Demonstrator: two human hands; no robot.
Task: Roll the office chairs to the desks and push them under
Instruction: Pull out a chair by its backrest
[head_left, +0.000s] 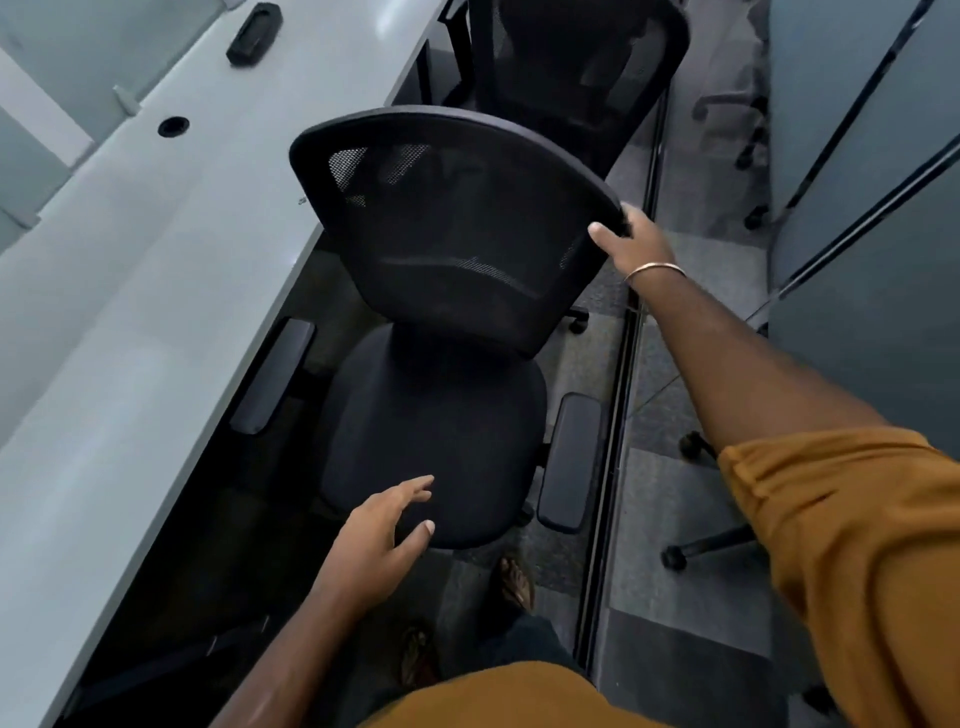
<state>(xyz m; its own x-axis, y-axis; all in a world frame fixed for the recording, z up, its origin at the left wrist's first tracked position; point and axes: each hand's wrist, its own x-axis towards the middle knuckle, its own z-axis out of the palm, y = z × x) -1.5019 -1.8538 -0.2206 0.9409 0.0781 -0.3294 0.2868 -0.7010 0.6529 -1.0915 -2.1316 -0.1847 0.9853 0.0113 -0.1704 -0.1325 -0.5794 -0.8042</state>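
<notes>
Black office chair with mesh back and padded fabric seat (436, 431), standing alongside the long pale grey counter (156, 270), turned sideways to it rather than facing in. One black padded armrest (272, 376) tucked just at the counter's edge, the other (569, 462) out over the grey carpet-tiled floor (670, 519). Seat not yet under the counter.

To do the step well, probably: swing the back round until the seat faces the counter, then push straight in, keeping both armrests low enough to pass beneath the edge. Steering from the back's top corner gives good leverage; a second hand on the seat would keep the castors from wandering.

Right hand (631, 241): grip closed round the right top corner of the mesh back, fingers curled over the rim, thumb on the near face, thin metal bangle (652, 270) at the wrist. Left hand (382, 530): grip spread and relaxed, fingers apart, at the front edge of the seat, holding nothing; contact cannot be told.

Further out, a second black mesh office chair (576, 67) beyond, close against the counter. Castor legs of another chair (696, 540) at the right, near grey partition panels (872, 208).
</notes>
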